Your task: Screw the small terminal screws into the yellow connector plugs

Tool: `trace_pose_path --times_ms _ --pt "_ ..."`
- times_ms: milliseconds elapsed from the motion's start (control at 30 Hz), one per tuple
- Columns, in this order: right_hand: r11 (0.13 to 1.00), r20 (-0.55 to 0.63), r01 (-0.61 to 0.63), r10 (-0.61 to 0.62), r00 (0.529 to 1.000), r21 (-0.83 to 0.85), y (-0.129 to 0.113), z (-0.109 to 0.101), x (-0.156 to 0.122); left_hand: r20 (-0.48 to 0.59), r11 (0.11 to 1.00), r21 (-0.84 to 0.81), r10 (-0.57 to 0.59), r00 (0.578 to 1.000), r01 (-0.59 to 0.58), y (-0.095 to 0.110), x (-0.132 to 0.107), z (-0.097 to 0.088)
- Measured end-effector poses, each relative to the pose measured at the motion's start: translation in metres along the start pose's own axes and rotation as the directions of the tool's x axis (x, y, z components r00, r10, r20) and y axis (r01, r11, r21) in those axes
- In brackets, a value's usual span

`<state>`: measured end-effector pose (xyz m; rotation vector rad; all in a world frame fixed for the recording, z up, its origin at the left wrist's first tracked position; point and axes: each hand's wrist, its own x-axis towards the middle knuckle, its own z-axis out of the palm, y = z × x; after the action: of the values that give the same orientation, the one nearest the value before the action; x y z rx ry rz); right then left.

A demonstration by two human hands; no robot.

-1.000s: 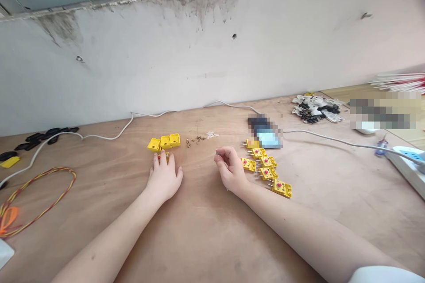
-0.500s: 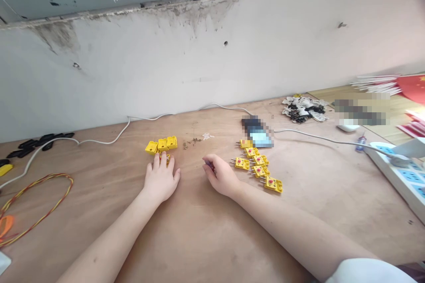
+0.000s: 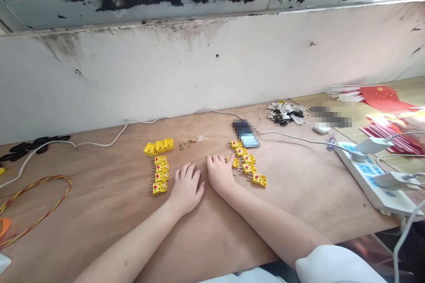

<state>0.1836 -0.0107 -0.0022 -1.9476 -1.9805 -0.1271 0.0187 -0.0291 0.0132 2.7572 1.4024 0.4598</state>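
Observation:
My left hand (image 3: 187, 188) rests palm down on the table, fingers spread and nothing visible in them. Left of it stands a column of yellow plug connectors (image 3: 161, 177) with red centres and metal pins. My right hand (image 3: 220, 174) lies palm down just to the right, its fingers somewhat bent and the little finger apart; the space under its palm is hidden. Its outer edge is beside a yellow plug connector (image 3: 235, 163), partly covering it. More open yellow connectors (image 3: 259, 179) lie in a slanting group right of that hand.
Yellow covers (image 3: 160, 145), small brass screws (image 3: 188, 143) and clear pieces (image 3: 202, 138) lie farther back. A blurred phone (image 3: 250, 140), a power strip (image 3: 365, 170) and a black-and-white parts pile (image 3: 286, 113) are rightward. Coiled red-yellow wire (image 3: 68, 188) lies left; a white cable (image 3: 99, 143) runs behind.
My left hand has moved right, off the yellow connectors, uncovering their column. My right hand has turned from a pinch on a small dark object to palm down. The view has tilted up and right.

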Motion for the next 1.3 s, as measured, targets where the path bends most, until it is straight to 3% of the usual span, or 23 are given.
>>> trace_pose_path --times_ms 133,233,333,400,467,533,600,767,1100,1300 --pt "0.965 -0.038 0.172 -0.167 0.985 0.197 -0.004 -0.001 -0.003 -0.047 0.993 -0.093 -0.079 0.996 0.074 -0.010 -0.002 -0.003" --pt "0.772 -0.253 0.381 -0.289 0.923 0.509 -0.006 0.000 -0.007 -0.092 0.978 -0.170 -0.134 0.987 0.117 -0.015 -0.003 -0.003" --pt "0.588 -0.446 0.496 -0.243 0.862 0.638 -0.002 0.002 -0.009 -0.090 0.974 -0.155 -0.180 0.979 0.165 -0.015 -0.002 0.001" --pt "0.558 -0.465 0.462 -0.147 0.873 0.689 0.005 0.004 -0.007 -0.063 0.980 -0.109 -0.175 0.983 0.168 -0.013 -0.002 0.004" --pt "0.535 -0.429 0.349 0.029 0.903 0.770 0.013 0.008 -0.002 -0.051 0.984 -0.075 -0.166 0.985 0.162 -0.013 -0.001 0.006" --pt "0.488 -0.382 0.243 0.208 0.900 0.838 0.022 0.011 0.006 -0.063 0.983 -0.059 -0.176 0.982 0.172 -0.014 0.000 0.007" --pt "0.456 -0.333 0.169 0.309 0.891 0.874 0.028 0.013 0.016 -0.082 0.982 -0.049 -0.188 0.979 0.185 -0.015 0.000 0.009" --pt "0.482 -0.211 0.037 0.313 0.926 0.876 0.031 0.017 0.032 -0.120 0.983 -0.065 -0.177 0.977 0.170 -0.017 0.000 0.011" --pt "0.484 -0.186 0.014 0.310 0.932 0.875 0.034 0.031 0.043 -0.037 0.948 -0.319 -0.028 0.999 0.015 -0.015 -0.001 -0.008" --pt "0.516 -0.193 0.010 0.302 0.933 0.857 0.035 0.033 0.045 -0.120 0.973 -0.217 -0.101 0.988 0.073 -0.016 0.000 -0.003"
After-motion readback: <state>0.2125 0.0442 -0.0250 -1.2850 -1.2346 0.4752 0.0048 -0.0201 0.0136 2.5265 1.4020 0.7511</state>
